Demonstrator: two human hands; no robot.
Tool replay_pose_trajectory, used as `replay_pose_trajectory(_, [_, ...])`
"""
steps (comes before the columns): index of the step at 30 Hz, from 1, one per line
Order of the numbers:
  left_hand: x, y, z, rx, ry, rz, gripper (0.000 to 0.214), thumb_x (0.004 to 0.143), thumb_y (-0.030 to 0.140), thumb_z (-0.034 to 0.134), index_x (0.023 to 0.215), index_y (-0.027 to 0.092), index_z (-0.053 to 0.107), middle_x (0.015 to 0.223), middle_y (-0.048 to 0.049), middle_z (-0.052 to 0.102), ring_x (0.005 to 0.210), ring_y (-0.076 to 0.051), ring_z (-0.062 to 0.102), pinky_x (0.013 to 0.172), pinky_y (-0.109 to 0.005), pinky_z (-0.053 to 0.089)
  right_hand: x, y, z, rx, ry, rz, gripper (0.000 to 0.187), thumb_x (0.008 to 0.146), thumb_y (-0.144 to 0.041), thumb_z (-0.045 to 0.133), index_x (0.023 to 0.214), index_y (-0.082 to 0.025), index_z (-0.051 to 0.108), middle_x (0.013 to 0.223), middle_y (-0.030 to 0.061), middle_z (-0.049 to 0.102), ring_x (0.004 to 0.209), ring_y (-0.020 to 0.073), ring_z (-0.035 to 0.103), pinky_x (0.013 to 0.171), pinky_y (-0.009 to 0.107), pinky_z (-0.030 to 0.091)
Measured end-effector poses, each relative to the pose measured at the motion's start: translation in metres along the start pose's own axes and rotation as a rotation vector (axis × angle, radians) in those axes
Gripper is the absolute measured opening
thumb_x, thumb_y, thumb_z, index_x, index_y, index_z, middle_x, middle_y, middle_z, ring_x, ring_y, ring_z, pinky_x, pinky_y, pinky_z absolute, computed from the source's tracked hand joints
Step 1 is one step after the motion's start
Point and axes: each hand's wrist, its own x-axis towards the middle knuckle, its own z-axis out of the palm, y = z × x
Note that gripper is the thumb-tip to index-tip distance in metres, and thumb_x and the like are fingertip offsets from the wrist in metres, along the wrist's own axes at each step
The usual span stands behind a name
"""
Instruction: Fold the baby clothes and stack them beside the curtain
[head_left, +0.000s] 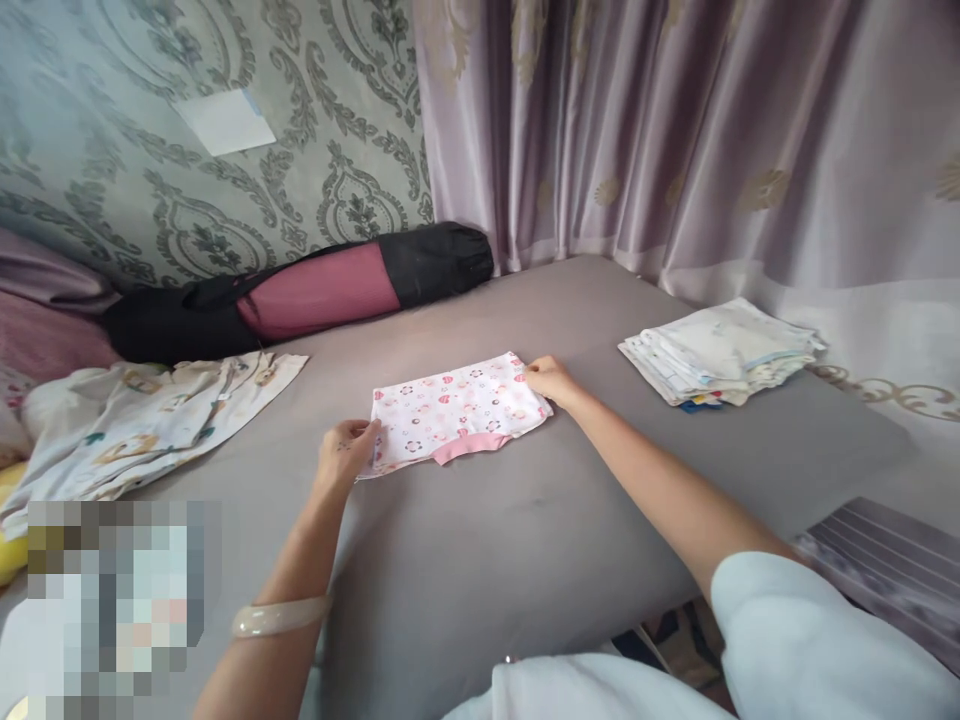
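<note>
A small white garment (450, 410) with pink hearts and flowers lies folded on the grey bed sheet (480, 550). A plain pink band shows along its near edge. My left hand (349, 447) pinches the garment's left edge between thumb and fingers. At the opposite end, my right hand (551, 382) grips the right edge, its fingertips partly hidden behind the cloth. The fabric is stretched fairly flat between both hands. A pale bangle (279, 617) circles my left wrist.
A stack of folded white clothes (720, 350) sits to the right. Patterned clothing (172, 415) lies spread at the left. Behind it, a long black-and-maroon bag (322, 290) rests by the wall. Purple curtains (637, 130) hang behind the bed. The lower left corner is pixelated.
</note>
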Motion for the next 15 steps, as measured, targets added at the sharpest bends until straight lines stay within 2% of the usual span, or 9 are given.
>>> replay_pose_trajectory(5, [0.001,0.008,0.005,-0.102,-0.055,-0.053,0.04,0.066,0.05,0.064,0.083,0.015,0.071,0.065,-0.0061,0.069,0.061,-0.023,0.065,0.051,-0.028,0.044,0.009,-0.016,0.001,0.053,-0.064,0.044,0.021,0.081,-0.034,0.062,0.079,-0.014,0.069,0.082,0.0099,0.072,0.072,0.0189,0.067,0.053,0.022,0.04])
replay_pose_trajectory(9, [0.002,0.01,0.002,-0.128,-0.089,-0.052,0.04,0.06,0.05,0.067,0.08,0.016,0.07,0.062,-0.0046,0.067,0.056,-0.02,0.061,0.049,-0.026,0.042,0.005,-0.025,-0.005,0.112,-0.133,0.03,0.015,0.077,-0.03,0.067,0.072,-0.016,0.065,0.066,0.0029,0.066,0.062,0.0144,0.062,0.051,0.02,0.037])
replay_pose_trajectory(15, [0.008,0.002,-0.006,-0.158,-0.173,-0.021,0.044,0.051,0.05,0.074,0.079,0.017,0.071,0.058,-0.0023,0.065,0.05,-0.018,0.056,0.045,-0.026,0.037,-0.012,-0.018,-0.021,0.177,-0.242,-0.006,0.026,0.078,-0.03,0.067,0.059,-0.019,0.055,0.048,-0.005,0.048,0.045,0.0081,0.046,0.043,0.019,0.03])
